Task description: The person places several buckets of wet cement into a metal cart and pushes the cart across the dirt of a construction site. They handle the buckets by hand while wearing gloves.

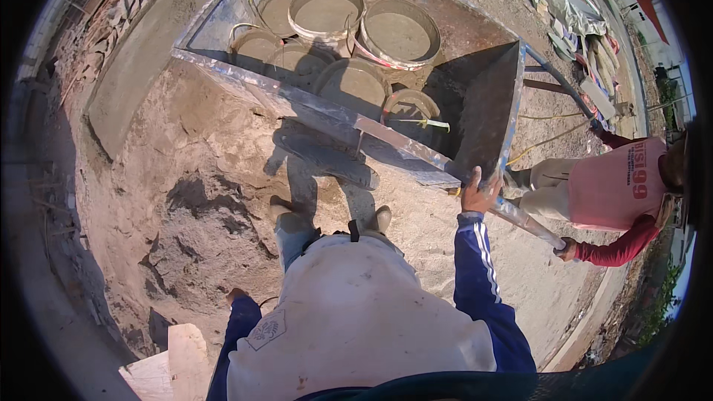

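My right hand (481, 191) rests at the near right corner of a metal cart (394, 138), fingers spread against its edge. Several buckets fill the cart, most holding grey wet mortar; two larger ones, a back bucket (325, 38) and the bucket to its right (401, 64), stand highest. Across a small bucket (413, 95) near the front wall lies a thin pale bar (431, 123). Low on the left, beside my body, hangs my left hand (236, 295); its fingers are mostly hidden, and a thin dark curve shows near it.
A person in a red shirt (620, 186) grips the cart's handle bar (531, 229) on the right. Sandy rubble (200, 238) is heaped at my left, near pale boards (178, 364). A dark oblong shape (327, 160) lies along the cart's near side. Sacks and debris (594, 52) lie beyond.
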Demonstrator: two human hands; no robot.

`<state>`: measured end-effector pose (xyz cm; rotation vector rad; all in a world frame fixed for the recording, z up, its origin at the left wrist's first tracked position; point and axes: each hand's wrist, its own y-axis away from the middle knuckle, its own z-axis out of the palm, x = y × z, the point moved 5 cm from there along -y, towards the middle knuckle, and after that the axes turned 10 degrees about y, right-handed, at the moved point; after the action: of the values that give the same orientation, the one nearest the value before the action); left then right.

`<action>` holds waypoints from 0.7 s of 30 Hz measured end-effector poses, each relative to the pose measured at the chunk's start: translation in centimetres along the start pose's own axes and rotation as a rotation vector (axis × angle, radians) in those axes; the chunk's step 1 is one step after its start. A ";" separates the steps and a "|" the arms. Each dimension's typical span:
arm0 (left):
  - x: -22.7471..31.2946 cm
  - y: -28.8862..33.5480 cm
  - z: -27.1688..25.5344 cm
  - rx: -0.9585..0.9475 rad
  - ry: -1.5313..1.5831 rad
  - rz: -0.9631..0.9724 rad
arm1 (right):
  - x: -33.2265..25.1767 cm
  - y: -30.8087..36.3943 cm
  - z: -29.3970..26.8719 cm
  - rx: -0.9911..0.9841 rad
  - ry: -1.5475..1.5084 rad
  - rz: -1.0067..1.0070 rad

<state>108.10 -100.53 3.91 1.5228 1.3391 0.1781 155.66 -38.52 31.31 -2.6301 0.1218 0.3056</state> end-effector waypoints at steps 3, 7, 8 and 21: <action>-4.8 -2.7 2.2 -0.077 0.491 -0.136 | -12.4 2.8 0.7 0.008 -0.151 -0.099; -8.6 -5.0 -0.7 -0.120 1.892 -0.561 | -27.1 5.3 8.0 -0.156 -0.213 -0.182; -9.3 -5.2 -3.6 -0.117 1.933 -0.498 | -30.4 6.0 9.6 -0.212 -0.172 -0.205; -7.4 -24.8 -28.5 -0.172 2.373 -0.253 | -68.5 7.5 24.4 -0.297 -0.407 -0.381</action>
<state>70.19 -94.10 1.35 0.2838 2.8737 2.3106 83.38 -31.31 23.17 -2.7360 -0.5925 0.7592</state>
